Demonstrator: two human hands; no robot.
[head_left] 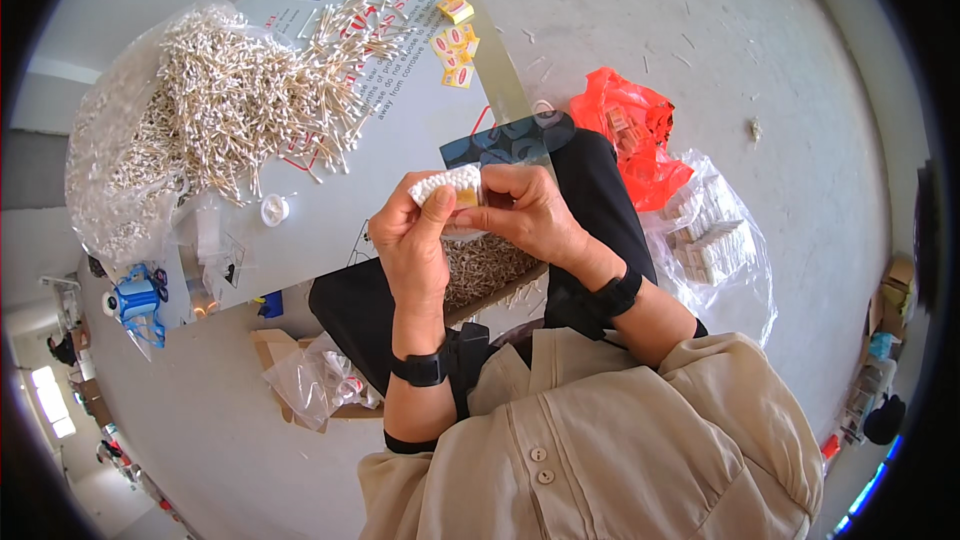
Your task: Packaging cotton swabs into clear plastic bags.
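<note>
Between my two hands is a small pack of cotton swabs [447, 180], its white tips in a row along the top and a patch of yellow on its near face. My left hand [412, 230] is closed around its left end, thumb across the front. At the right end, my right hand [535, 215] pinches with bent fingers; exactly what its fingertips grip is partly hidden. Below the hands, on my lap, a cardboard box [540, 272] holds many loose cotton swabs [485, 268].
Loose swabs [235, 90] spill from a clear bag [95, 145] onto the metal-sheet table [410, 145]. Yellow labels [456, 45] and a small white round container [274, 209] lie there too. At right are a red plastic bag [625, 105] and a clear bag of packed swabs [715, 250].
</note>
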